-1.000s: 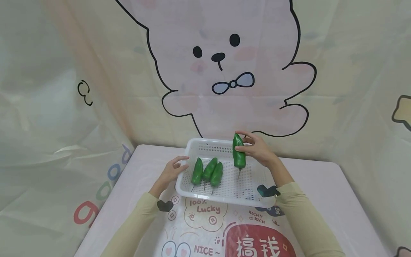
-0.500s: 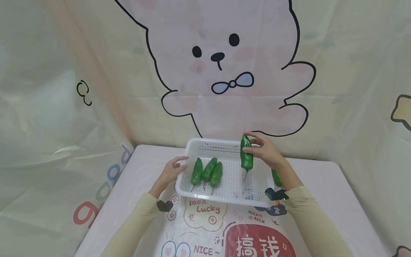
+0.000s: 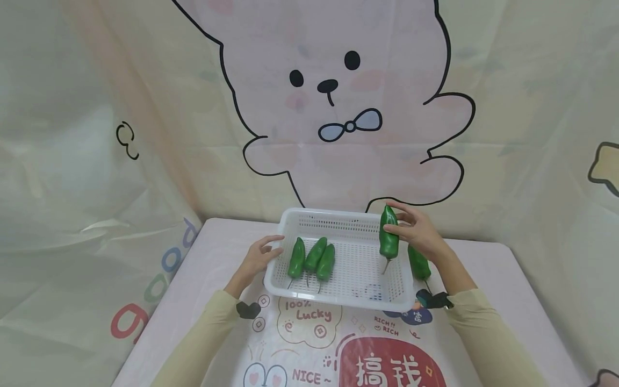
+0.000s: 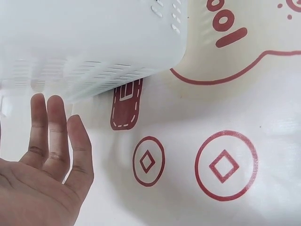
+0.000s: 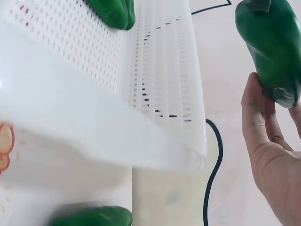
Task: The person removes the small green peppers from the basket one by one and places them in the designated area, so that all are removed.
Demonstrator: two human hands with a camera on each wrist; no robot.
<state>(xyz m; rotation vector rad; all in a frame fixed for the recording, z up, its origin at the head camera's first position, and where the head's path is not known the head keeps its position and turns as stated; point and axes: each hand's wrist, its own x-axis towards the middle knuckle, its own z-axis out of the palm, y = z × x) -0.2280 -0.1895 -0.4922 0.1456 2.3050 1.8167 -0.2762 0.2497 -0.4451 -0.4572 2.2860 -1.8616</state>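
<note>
My right hand (image 3: 419, 232) holds a long green pepper (image 3: 388, 237) up over the right side of a white perforated basket (image 3: 358, 277). The pepper's stem points down. In the right wrist view, fingers curl about the lower part of that pepper (image 5: 270, 44). On the basket's left lie three more green peppers (image 3: 316, 256), side by side. Outside the right rim, another green pepper (image 3: 418, 262) lies on the table. At the left rim is my left hand (image 3: 257, 257); its fingers (image 4: 57, 122) extend loosely beside the basket's outer wall (image 4: 113, 37).
The basket sits on a table (image 3: 488, 274) with a printed cover showing red writing and drawings. A wall sheet (image 3: 338, 172) with a cartoon bear rises behind the table. Dark bands (image 3: 434, 300) cross both wrists.
My right hand has carried the pepper rightward across the basket. The pepper outside the right rim has come into sight from behind the right arm. My left hand stays at the rim.
</note>
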